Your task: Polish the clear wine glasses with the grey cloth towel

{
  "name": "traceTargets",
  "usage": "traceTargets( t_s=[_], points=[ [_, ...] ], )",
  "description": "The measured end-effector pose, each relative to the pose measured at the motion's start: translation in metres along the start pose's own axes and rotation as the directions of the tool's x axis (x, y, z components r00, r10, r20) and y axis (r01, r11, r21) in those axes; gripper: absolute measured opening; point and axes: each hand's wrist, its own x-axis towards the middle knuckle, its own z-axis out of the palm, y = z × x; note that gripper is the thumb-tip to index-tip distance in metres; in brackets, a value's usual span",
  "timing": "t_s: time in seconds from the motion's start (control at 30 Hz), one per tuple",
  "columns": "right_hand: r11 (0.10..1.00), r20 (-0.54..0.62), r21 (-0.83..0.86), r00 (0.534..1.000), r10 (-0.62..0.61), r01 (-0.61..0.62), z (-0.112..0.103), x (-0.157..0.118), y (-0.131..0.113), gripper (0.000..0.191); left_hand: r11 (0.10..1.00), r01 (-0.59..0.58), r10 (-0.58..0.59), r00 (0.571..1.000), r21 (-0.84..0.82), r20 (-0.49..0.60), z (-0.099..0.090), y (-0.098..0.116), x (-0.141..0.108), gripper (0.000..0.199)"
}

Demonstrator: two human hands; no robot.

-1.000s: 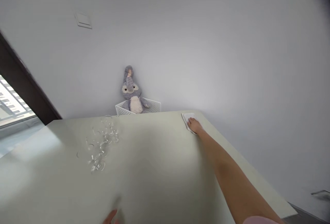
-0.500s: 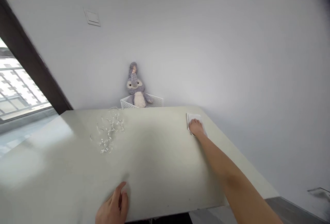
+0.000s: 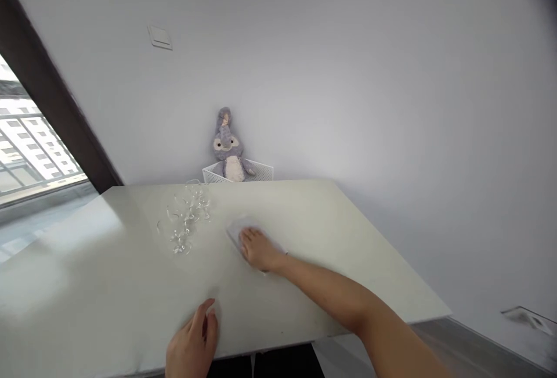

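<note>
Head view: right hand (image 3: 257, 250) lies flat on a folded white cloth (image 3: 237, 233), mid-counter on a pale cream counter (image 3: 369, 262); its fingers are pressed together, palm down, not pinching; the cloth sits just right of a loose heap of clear curled plastic strips (image 3: 183, 221), apart from them, not touching. Left hand (image 3: 192, 340) rests at the counter's near edge, its fingers loosely spread and slightly curved, holding nothing. Beyond the far edge, a grey plush elephant (image 3: 227, 146) sits in a white perforated plastic basket (image 3: 261, 173), against a white wall. A dark window frame (image 3: 56, 105) stands at far left. Step in hand, judged: a flat-handed wipe of the counter with the cloth; the next move calls for steering the cloth with care near the strips, whose edge lies close to its leftward side.
</note>
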Motion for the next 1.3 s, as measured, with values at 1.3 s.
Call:
traceTargets(
  t_s=[1.3],
  points=[
    [0.782, -0.376, 0.013, 0.722, 0.581, -0.623, -0.055, -0.192, 0.200, 0.041, -0.766, 0.014, -0.332, 0.848, -0.643, 0.414, 0.006, 0.052, 0.255, 0.031]
  ],
)
